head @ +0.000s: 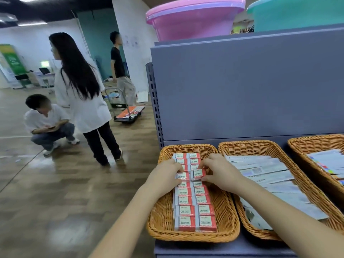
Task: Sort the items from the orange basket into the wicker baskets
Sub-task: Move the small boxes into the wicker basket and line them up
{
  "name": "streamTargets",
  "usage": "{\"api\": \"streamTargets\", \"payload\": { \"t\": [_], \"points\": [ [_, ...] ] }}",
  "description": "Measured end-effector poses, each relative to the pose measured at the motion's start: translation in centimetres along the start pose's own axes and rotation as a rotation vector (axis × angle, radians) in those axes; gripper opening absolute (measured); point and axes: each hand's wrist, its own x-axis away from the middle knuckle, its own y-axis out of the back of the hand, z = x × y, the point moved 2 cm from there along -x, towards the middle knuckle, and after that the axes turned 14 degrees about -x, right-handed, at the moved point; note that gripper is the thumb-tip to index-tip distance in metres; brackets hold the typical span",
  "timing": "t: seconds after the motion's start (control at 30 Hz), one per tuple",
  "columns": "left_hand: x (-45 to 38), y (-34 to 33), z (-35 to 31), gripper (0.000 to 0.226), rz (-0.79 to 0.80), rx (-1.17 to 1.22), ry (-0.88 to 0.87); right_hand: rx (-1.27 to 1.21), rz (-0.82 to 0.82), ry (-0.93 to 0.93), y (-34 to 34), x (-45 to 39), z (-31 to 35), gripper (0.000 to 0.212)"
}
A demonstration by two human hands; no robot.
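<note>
My left hand (164,175) presses a small red-and-white 2B lead box (181,176) in the left-hand rectangular wicker basket (188,235); at three o'clock, my right hand (219,173) pinches a tilted red-and-white box (198,174). Beyond them, two rows of matching boxes (187,158) reach the basket's far rim.

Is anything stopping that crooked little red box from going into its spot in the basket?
Nothing visible does. The right hand pinches the tilted box right over its gap in the right row. The left hand rests on the neighbouring box, beside the gap, not in it.
</note>
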Motion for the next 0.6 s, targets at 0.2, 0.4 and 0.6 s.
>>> {"api": "streamTargets", "payload": {
  "t": [0.2, 0.4, 0.6],
  "points": [
    [0.0, -0.5, 0.0, 0.030, -0.036, 0.051, 0.035, 0.081, -0.037, 0.028, -0.9, -0.5, 0.1, 0.035],
    [0.0, -0.7, 0.1, 0.020, -0.071, 0.028, 0.068, 0.105, -0.029, 0.067, -1.4, -0.7, 0.5, 0.028],
    [0.0, -0.6, -0.1, 0.023, -0.090, -0.042, 0.035, 0.096, 0.013, 0.051, -1.5, -0.8, 0.7, 0.031]
  ]
}}
